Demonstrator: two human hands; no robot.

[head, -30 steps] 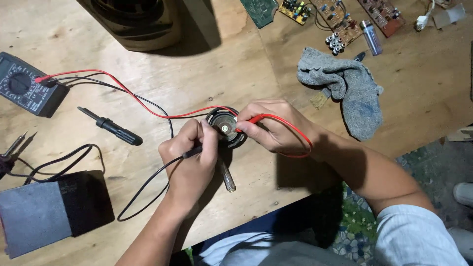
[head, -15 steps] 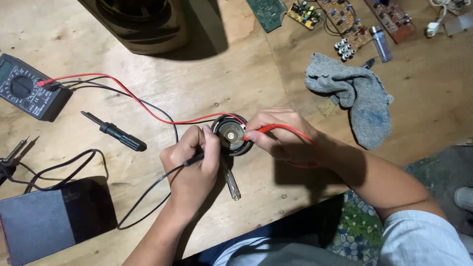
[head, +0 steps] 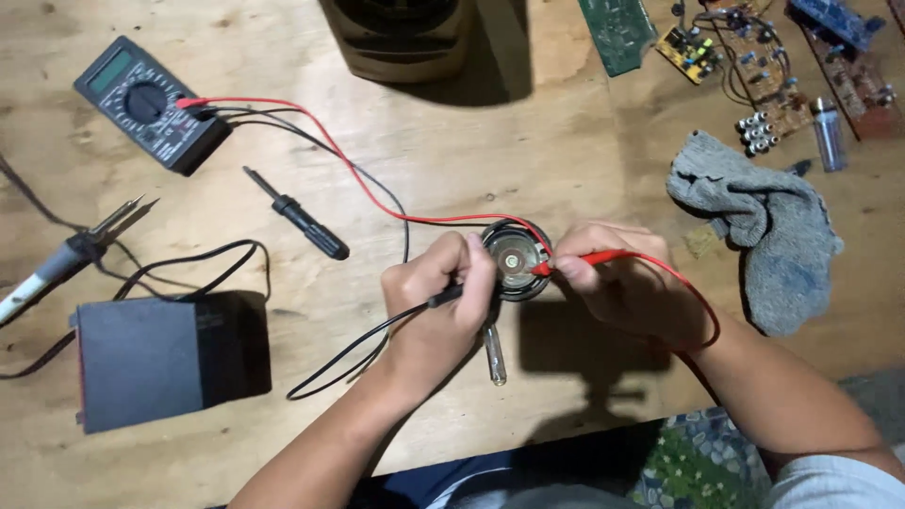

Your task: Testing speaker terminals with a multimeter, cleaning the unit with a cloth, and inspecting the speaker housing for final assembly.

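Nothing moved: both your hands stay at one small speaker [head: 514, 259].
Left hand [head: 438, 306] pinches one black probe [head: 445, 298]; right hand [head: 617, 283] pinches one red probe [head: 589, 259].

A black screwdriver [head: 300, 216] is lying on the wooden table [head: 452, 160], just to the left of the hands. Further left, a dark grey box [head: 151, 358] is sitting, and a soldering iron [head: 66, 259] is resting above it. A grey cloth [head: 764, 226] is lying crumpled to the right of the hands. Some circuit boards [head: 716, 47] are lying far above them, near the top right corner. A dark round speaker cabinet [head: 405, 33] is standing at the top edge.
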